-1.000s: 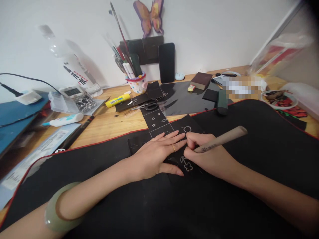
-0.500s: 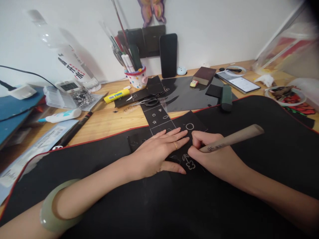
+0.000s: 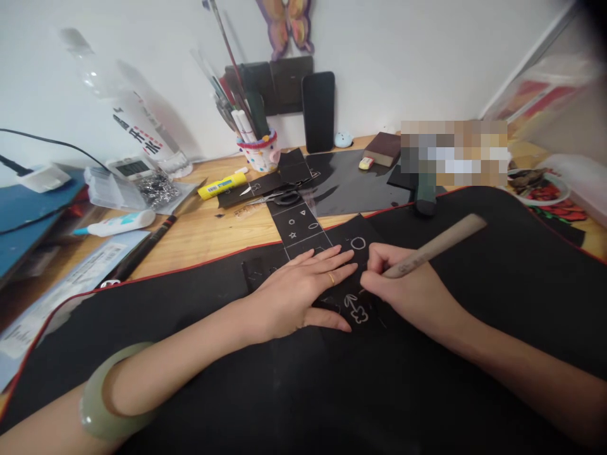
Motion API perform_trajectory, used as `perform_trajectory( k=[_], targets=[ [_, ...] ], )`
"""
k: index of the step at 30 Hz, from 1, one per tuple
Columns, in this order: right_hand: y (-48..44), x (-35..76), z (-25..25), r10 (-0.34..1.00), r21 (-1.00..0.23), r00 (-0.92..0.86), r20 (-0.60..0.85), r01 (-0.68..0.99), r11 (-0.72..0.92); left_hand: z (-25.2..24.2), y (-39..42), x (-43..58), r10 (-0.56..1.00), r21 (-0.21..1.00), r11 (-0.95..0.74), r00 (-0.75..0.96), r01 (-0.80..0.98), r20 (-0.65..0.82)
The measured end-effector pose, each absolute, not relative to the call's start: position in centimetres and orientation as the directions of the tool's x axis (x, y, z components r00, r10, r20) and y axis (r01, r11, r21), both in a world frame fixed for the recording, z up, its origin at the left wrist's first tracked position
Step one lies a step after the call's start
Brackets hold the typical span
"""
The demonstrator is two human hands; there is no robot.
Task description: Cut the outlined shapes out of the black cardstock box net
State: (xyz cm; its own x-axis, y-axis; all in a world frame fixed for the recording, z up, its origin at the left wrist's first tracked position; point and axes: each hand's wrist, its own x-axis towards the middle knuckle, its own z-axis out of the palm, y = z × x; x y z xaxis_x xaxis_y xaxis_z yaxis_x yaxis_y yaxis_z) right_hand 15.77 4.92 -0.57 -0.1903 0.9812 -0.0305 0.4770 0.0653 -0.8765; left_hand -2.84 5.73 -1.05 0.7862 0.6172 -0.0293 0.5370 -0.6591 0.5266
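My left hand (image 3: 303, 287) lies flat with fingers stretched out, pressing down a black scratch sheet (image 3: 353, 253) marked with small white drawings. A ring sits on one finger and a pale green bangle (image 3: 102, 395) circles that wrist. My right hand (image 3: 403, 287) is closed round a tan wooden stylus (image 3: 436, 243), its tip down on the sheet just right of my left fingertips. A white flower-like figure (image 3: 356, 311) shows between the two hands. A black strip with small shapes (image 3: 300, 224) runs away from the sheet.
A black mat with a red edge (image 3: 497, 265) covers the near desk. Behind it lie scissors (image 3: 279, 198), a yellow glue stick (image 3: 222, 186), a cup of brushes (image 3: 258, 151), an upright phone (image 3: 318, 110), a clear bottle (image 3: 128, 114) and a dish (image 3: 540, 186).
The view shifted slightly. My right hand and stylus have edged a little along the sheet; my left hand has stayed flat in place.
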Motion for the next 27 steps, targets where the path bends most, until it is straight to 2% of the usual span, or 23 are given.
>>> perform_trajectory(
  k=[4,7,12,18,24,27],
  targets=[
    [5.6,16.2,-0.5,0.991,-0.984,-0.115,-0.073,0.168,-0.053,-0.3,5.8,-3.1,0.614,0.609,-0.607,0.788,0.51,-0.047],
    [6.1,16.5,-0.2,0.991,-0.997,-0.108,-0.074,0.042,-0.07,0.8,6.4,-3.4,0.616,0.613,-0.585,0.783,0.531,-0.089],
    [7.1,17.4,0.2,0.995,-0.994,-0.061,0.082,0.069,0.086,2.7,8.0,-2.5,0.52,0.408,-0.745,0.843,0.527,-0.138],
    [8.1,18.8,0.4,0.994,-0.99,-0.047,0.099,0.099,0.103,4.0,9.5,-0.2,0.384,0.232,-0.871,0.895,0.433,-0.228],
    [8.8,19.7,0.7,0.99,-0.99,0.033,0.136,0.035,0.135,5.2,9.4,0.9,0.288,0.148,-0.939,0.945,0.311,-0.153],
    [9.1,20.1,0.8,0.985,-0.989,0.088,0.147,0.009,0.146,6.9,9.7,1.2,0.298,0.131,-0.943,0.951,0.307,-0.082]
  ],
)
